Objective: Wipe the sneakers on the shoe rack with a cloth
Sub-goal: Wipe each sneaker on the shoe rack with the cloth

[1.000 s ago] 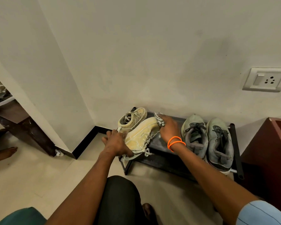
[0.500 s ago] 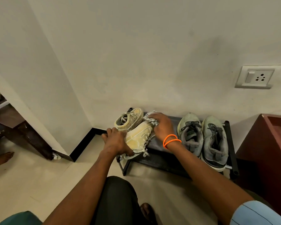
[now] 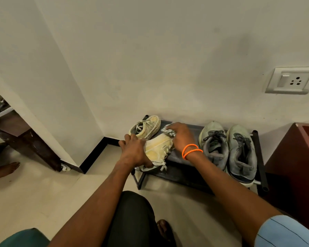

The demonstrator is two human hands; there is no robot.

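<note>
Now, left hand (image 3: 134,152) grips tilted yellow sneaker (image 3: 158,148), right hand (image 3: 181,135) presses bunched cloth (image 3: 168,131) on toe

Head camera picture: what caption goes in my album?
Left hand holds cream canvas sneaker while right hand wipes it with grey cloth.

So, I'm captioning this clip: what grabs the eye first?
The left hand grips a cream sneaker tipped on its side at the shoe rack's left end, while the right hand presses a cloth to its toe. Bright orange bands ring that wrist; grey sneakers wait at right.
</note>
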